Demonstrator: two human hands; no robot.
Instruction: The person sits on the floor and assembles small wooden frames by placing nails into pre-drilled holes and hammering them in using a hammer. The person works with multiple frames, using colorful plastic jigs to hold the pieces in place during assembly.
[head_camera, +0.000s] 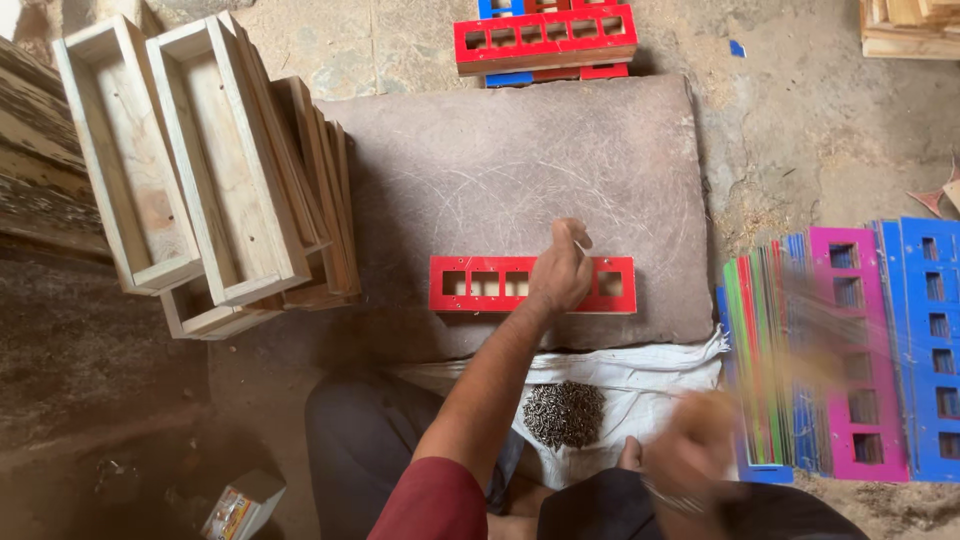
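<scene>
Blurry right hand (700, 450), grip unclear, swings near screws (563, 413) and could scatter them; left hand (560, 272) pinches something small over red panel (532, 285).

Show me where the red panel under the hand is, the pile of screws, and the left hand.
red panel (478, 285), head view, on its left part with the cut-out windows.
pile of screws (563, 413), head view, middle of the heap.
left hand (560, 275), head view, back of the hand.
</scene>
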